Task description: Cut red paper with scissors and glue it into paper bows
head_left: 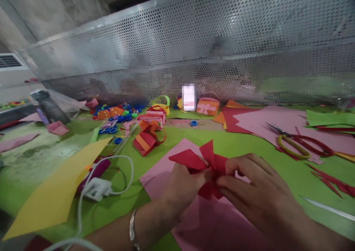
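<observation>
- Left hand (184, 186) and right hand (253, 186) are pinching the folded red paper (212, 164) between them, above the pink sheet (215, 221).
- They are apparently shaping its flaps; the next move likely calls for steadying the centre while pressing folds.
- Beyond them, a lit screen (188, 95) is glowing, pixelated; no brand or writing is readable.

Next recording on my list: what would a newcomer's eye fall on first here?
Probably the bright red folded-paper piece with pointed flaps, held between the left hand and right hand above a pink paper sheet. Next might come the glowing white, blurred rectangle at the back, before a silvery perforated metal panel. Metal scissors with one yellow and one red handle stand out at right.
</observation>
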{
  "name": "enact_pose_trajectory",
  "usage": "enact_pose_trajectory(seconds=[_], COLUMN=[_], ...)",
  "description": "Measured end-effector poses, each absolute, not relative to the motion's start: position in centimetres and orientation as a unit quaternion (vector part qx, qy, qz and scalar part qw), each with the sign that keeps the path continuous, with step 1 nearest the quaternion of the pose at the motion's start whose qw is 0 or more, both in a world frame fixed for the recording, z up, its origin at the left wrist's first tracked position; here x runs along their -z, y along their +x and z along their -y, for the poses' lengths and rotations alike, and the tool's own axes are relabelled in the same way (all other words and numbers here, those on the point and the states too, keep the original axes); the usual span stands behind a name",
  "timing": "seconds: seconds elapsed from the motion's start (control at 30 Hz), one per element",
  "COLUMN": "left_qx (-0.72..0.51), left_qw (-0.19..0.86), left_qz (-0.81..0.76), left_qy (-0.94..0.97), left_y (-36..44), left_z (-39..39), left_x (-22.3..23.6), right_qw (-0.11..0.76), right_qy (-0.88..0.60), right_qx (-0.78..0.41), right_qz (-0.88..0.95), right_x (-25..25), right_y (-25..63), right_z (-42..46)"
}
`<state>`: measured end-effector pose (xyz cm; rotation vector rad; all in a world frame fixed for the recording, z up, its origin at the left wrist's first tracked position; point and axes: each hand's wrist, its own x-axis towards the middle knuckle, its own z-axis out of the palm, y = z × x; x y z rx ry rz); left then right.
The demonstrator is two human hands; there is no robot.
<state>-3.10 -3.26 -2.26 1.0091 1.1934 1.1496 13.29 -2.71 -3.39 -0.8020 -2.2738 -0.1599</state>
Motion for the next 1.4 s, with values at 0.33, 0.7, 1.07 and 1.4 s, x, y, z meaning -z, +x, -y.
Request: enact_pose_trajectory(seconds=[0.33,0.7,1.07,1.4], left_qx=[-0.433,-0.412,-0.478,-0.49], left_qw=[0.551,0.494,0.412,0.534], left_qz=[-0.536,-0.544,-0.484,-0.448], left_qy=[0.47,0.538,0.606,0.524], left_y=[-3.4,-3.5,-3.2,-2.9], left_z=[3.6,3.4,3.3,3.0], left_x=[1.2,2.5,3.1,3.9], right_qw=[0.439,0.455,0.446,0.4], right_qy=[-0.325,-0.282,-0.297,-0.375], right_qx=[-0.053,-0.082,-0.015,-0.009], right_qz=[0.836,0.841,0.844,0.836], right_x=[3.4,2.8,2.9,3.6], right_y=[12.9,13.5,13.9,14.4], right_z=[2.5,2.5,1.6,1.4])
